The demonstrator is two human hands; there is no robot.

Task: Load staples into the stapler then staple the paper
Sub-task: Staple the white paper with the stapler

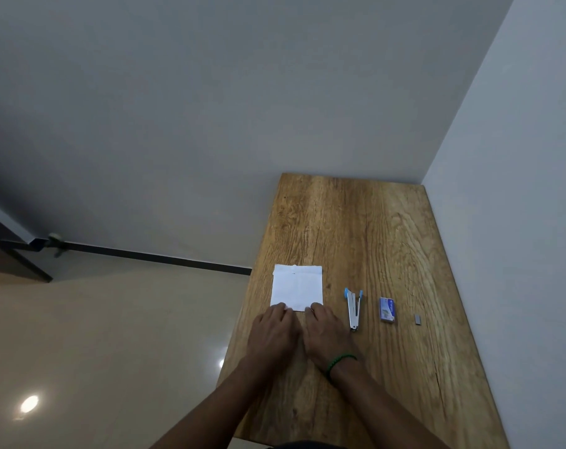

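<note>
A small white folded paper point(297, 286) lies on the wooden table point(366, 228) near its left edge. My left hand point(273, 332) and my right hand point(327, 335) rest palm down side by side, fingertips on the paper's near edge. Whether they pinch the paper or only touch it I cannot tell. To the right of the paper lies a silver stapler point(353, 307) with blue ends, lying apart from both hands. Further right sits a small blue staple box point(387, 310), then a short grey strip of staples point(418, 319).
The table stands in a corner, with a grey wall behind it and one on its right. Its left edge drops to a glossy beige floor point(97, 335). A dark door frame point(13, 254) is at far left. A green bead bracelet point(340, 362) circles my right wrist.
</note>
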